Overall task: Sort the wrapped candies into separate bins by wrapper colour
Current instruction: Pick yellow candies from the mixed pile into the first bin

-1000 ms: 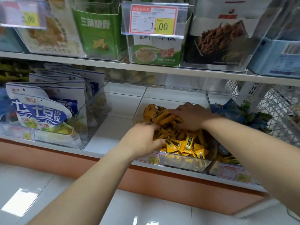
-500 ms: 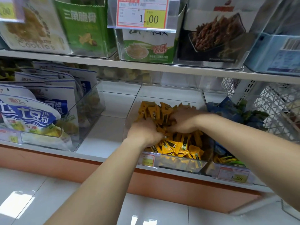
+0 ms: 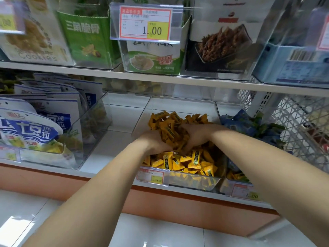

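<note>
- Both hands grasp one heap of yellow candies (image 3: pixel 187 163): the left hand (image 3: pixel 153 141) and the right hand (image 3: pixel 195 134) face each other with fingers curled into the pile, which is bunched up between them. Most fingertips are buried in wrappers and cannot be seen.
- Candies in the grip sit in the middle of the clear bin (image 3: pixel 192 182), raised above the rest of its contents. More yellow wrappers are piled behind the hands towards the back wall of the bin.
- Loose yellow candies with dark labels lie in front of the hands, against the bin's front wall.
- A small red and yellow price tag (image 3: pixel 150 176) is fixed to the left end of that front wall.
- Just right of the clear bin, touching it, is a neighbouring bin (image 3: pixel 229 189) heaped with blue and green candies (image 3: pixel 249 125). A few yellow wrappers show at its front.
- Further right of the clear bin stands a white wire basket (image 3: pixel 302 125).
- Left of the clear bin, past a bare strip of white shelf, blue and white pouches (image 3: pixel 30 132) stand in another clear container.
- Above the clear bin runs an upper shelf (image 3: pixel 160 81) with snack boxes and a large price tag (image 3: pixel 146 23) reading 1.00.
</note>
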Available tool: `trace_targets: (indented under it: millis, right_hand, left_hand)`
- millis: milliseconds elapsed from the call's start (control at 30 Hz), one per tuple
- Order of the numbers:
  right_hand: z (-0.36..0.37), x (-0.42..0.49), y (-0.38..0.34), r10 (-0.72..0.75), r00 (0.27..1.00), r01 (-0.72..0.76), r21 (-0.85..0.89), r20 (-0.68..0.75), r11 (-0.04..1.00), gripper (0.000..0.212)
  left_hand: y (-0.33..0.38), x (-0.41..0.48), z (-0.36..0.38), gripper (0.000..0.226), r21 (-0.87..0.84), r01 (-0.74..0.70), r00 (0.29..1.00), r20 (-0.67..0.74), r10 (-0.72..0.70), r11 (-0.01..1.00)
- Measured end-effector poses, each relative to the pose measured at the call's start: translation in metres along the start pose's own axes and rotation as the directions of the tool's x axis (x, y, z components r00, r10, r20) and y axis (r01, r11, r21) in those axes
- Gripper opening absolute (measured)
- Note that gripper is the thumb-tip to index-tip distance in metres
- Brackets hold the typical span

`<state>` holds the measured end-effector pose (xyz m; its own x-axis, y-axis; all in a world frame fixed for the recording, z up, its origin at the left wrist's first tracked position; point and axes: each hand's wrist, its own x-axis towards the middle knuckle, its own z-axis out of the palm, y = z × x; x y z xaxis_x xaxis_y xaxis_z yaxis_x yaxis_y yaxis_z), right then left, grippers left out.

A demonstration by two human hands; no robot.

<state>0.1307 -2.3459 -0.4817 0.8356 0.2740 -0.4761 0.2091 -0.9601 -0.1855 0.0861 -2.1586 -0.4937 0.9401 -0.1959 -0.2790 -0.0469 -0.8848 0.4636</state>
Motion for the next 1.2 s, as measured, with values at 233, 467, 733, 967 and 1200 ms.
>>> trace_targets:
  millis: [233, 467, 733, 967, 1200]
  right_hand:
    - [-0.008, 0.011, -0.002, 0.085, 0.975, -0.052, -0.16, 0.204, 0.986, 0.12]
    - [-0.015, 0.01, -0.001, 0.016, 0.965, -0.029, 0.047, 0.264, 0.998, 0.113]
    - [-0.015, 0.004, 0.002, -0.183, 0.92, -0.044, 0.556, 0.346, 0.83, 0.053]
    - [-0.018, 0.0, 0.009, -0.319, 0.929, 0.05, 0.792, 0.186, 0.609, 0.054]
    - [-0.037, -0.007, 0.021, -0.146, 0.988, 0.086, 0.945, -0.042, 0.316, 0.059]
  left_hand:
    - [0.002, 0.007, 0.005, 0.051, 0.044, 0.038, 0.993, 0.112, -0.042, 0.998]
    - [0.007, 0.012, 0.015, 0.098, -0.101, 0.038, 0.995, 0.1, -0.028, 0.994]
    - [-0.001, 0.003, 0.006, 0.076, -0.526, 0.12, 0.991, 0.118, -0.068, 0.842]
    - [-0.003, -0.004, 0.001, 0.031, -0.771, 0.202, 0.979, 0.171, -0.11, 0.604]
    - [0.007, -0.005, -0.02, 0.043, -0.971, 0.083, 0.995, 0.067, -0.076, 0.226]
